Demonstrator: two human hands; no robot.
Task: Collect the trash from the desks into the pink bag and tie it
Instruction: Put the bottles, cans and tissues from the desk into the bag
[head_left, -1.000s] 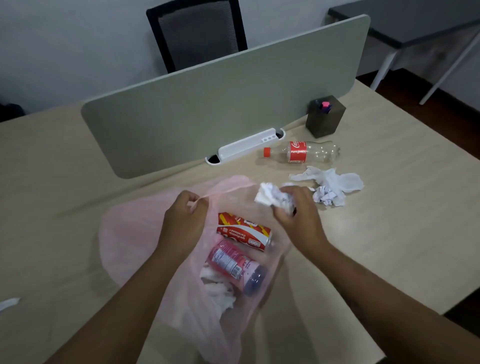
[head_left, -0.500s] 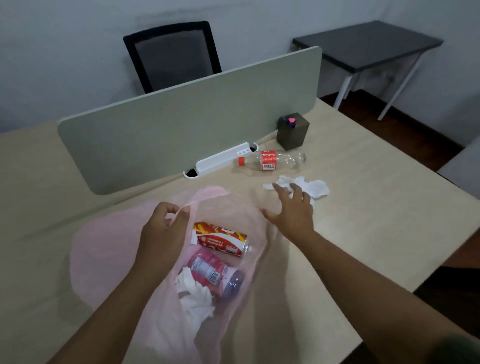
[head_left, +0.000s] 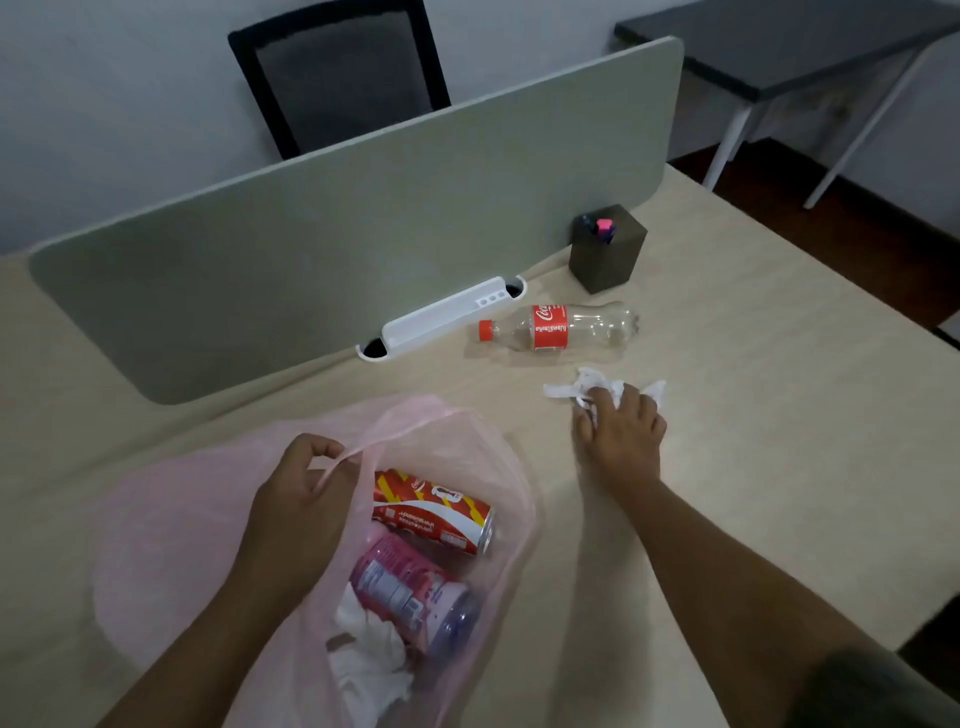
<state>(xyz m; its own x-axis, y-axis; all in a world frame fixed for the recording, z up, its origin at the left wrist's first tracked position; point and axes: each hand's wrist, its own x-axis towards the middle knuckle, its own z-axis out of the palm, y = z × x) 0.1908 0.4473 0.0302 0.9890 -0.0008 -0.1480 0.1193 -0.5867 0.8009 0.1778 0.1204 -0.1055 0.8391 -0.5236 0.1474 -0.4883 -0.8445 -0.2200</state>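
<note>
1. Head view, left grip (head_left: 304, 499): finger and thumb are pinched together on a fold of the rim of the pink bag (head_left: 171, 519), raised a little off the counter (head_left: 753, 415). This seems meant to hold the mouth open and turned toward the other grip, so trash can be dropped in one-handed.

2. Head view, inside the bag: just right of the left grip lies a red can (head_left: 431, 512). Below it is a pink bottle (head_left: 410, 592), and nearer the person are white tissues (head_left: 371, 654). All lie on their sides or in a heap and show through the thin film. Collecting looks partly done.

3. Head view, right grip (head_left: 621, 436): it is stretched out over the counter, well apart from the left grip. Its fingers are curled down and clamped on a crumpled tissue (head_left: 587, 387), whose loose ends stick out on both sides of the fingers. The tissue appears to be touching the counter, gathered but not lifted.

4. Head view, beyond the right grip: a capped, empty cola bottle (head_left: 561, 327) lies on its side, near the tissue but apart from it, and is probably the next piece to collect. Farther beyond it, a pen holder (head_left: 608, 249) stands by the divider panel (head_left: 363, 234). I judge this to be desk furniture, not trash.

5. Judgement: the tissue is soft and should bunch easily, while the bottle is light and may roll. The bag is not yet tied.
</note>
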